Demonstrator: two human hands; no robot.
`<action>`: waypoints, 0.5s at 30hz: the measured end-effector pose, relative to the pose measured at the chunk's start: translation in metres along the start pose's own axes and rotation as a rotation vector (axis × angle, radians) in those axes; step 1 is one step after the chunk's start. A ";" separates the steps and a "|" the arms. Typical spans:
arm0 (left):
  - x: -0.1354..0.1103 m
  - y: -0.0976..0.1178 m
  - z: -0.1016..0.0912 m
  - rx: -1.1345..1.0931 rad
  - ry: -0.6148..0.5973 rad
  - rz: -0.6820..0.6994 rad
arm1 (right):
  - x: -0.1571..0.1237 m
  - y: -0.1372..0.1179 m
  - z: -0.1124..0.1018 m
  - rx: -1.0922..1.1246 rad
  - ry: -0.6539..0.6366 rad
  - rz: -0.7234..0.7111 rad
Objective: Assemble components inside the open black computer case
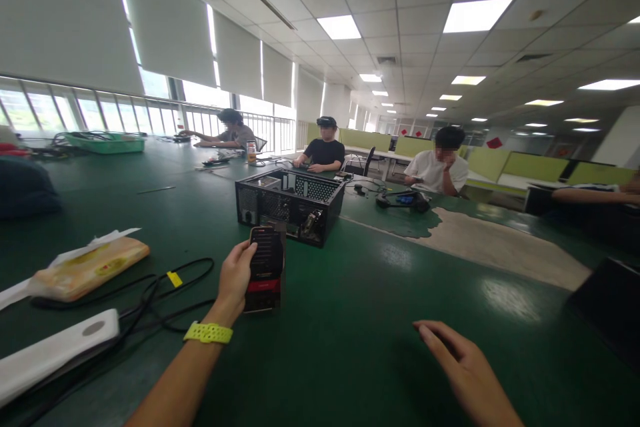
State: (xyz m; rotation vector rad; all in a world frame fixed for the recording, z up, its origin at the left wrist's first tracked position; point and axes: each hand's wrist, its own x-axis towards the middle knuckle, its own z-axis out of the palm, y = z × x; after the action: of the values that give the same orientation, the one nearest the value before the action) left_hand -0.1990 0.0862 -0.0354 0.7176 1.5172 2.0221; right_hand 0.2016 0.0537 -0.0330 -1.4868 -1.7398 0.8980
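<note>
My left hand (237,275), with a yellow-green strap on its wrist, is closed around a smartphone (267,257) held upright. The phone's display is dark with lines of small text and a red band low down; part of it is blurred. Just beyond the phone lies an open black computer case (290,203) with perforated metal panels. Over the green tabletop at the right, my right hand (457,353) holds nothing. Its fingers are loosely bent, with a gap between thumb and index finger.
A pack of tissues (95,267), black cables (150,297) and a white elongated device (60,353) lie at left. Farther back are a green tray (107,142), a can (251,152) and a black headset-like item (403,200). Several people sit around the table.
</note>
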 end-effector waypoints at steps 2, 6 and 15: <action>-0.002 0.002 -0.002 0.037 0.019 0.008 | 0.000 0.000 0.000 -0.003 -0.003 -0.010; -0.005 0.004 -0.001 0.042 0.038 0.033 | 0.001 0.002 0.001 -0.012 -0.011 -0.014; -0.008 0.002 0.002 0.072 0.026 0.036 | 0.002 0.004 0.002 -0.024 -0.030 -0.019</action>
State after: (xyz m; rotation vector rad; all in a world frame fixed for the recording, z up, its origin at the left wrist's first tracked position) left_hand -0.1920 0.0822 -0.0333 0.7544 1.6102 2.0187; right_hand 0.2024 0.0556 -0.0373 -1.4773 -1.7896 0.8970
